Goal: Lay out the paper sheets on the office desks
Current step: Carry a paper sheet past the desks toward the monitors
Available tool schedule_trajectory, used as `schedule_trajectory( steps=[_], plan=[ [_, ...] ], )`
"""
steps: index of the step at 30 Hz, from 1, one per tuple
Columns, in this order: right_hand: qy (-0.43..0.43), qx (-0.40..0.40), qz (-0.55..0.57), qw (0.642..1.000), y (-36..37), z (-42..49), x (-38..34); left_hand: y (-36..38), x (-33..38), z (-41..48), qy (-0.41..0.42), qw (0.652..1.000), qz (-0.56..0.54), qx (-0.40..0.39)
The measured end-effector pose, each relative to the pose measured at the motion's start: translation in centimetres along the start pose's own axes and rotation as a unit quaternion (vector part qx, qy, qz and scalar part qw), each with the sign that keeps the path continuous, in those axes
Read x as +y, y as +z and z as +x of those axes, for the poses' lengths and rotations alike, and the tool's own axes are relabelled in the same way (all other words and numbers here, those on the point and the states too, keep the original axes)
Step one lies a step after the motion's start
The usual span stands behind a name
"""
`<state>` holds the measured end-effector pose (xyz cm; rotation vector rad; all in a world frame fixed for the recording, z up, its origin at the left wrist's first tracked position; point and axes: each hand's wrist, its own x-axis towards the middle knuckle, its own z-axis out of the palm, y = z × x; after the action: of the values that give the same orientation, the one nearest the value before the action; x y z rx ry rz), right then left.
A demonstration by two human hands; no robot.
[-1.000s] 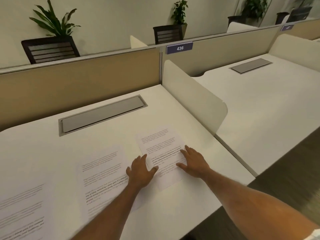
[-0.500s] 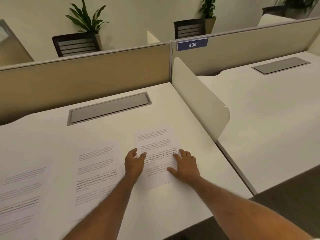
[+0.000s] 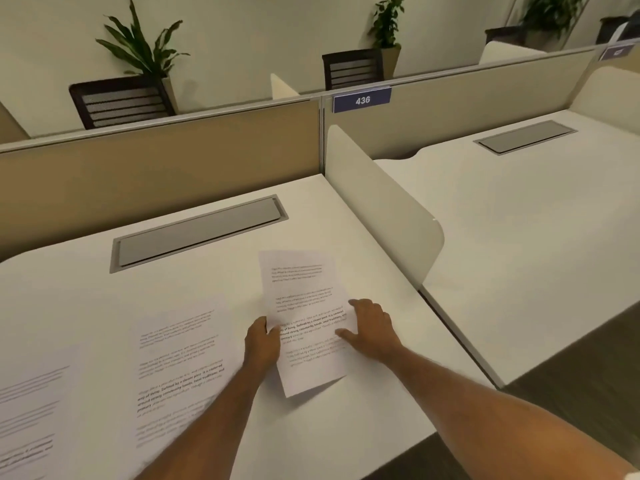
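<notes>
Three printed paper sheets lie on the white desk point(image 3: 194, 289) in front of me. The right sheet point(image 3: 304, 292) sits slightly askew, its near corner raised off the desk with a shadow under it. My left hand point(image 3: 261, 346) pinches this sheet's left edge, fingers tucked beneath the paper. My right hand point(image 3: 372, 329) lies flat on its right edge with fingers spread. The middle sheet point(image 3: 180, 362) lies flat under my left forearm. The left sheet point(image 3: 31, 417) runs off the frame's left edge.
A grey cable hatch point(image 3: 197, 232) is set into the desk behind the sheets. A rounded white divider point(image 3: 381, 209) separates this desk from the neighbouring white desk point(image 3: 519, 244) on the right. A tan partition point(image 3: 156, 161) with a "436" label point(image 3: 362, 99) closes the back.
My left hand has gone from resting flat on the right sheet to pinching its left edge, and the sheet's near corner has come up. The right hand stays on the sheet.
</notes>
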<state>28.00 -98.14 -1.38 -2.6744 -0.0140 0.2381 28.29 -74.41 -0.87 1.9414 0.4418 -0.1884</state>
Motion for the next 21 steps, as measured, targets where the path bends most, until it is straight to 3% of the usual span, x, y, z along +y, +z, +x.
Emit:
schedule_trajectory(
  steps=[2,6,10,21],
  plan=[
    [0.065,0.006,0.128,0.990,-1.1,0.4,0.0,-0.2,-0.3,0.1,0.015,0.999,-0.032,-0.016],
    [0.161,0.010,0.351,0.922,-2.8,0.4,0.3,-0.4,-0.2,0.5,0.029,0.994,-0.096,-0.045],
    [0.224,0.027,0.526,0.820,-3.5,-1.3,1.5,0.2,0.3,0.5,0.059,0.985,-0.101,-0.126],
    [0.252,0.107,0.555,0.786,-3.7,-10.6,9.3,7.3,3.0,-0.6,0.108,0.944,-0.026,-0.311]
  ],
)
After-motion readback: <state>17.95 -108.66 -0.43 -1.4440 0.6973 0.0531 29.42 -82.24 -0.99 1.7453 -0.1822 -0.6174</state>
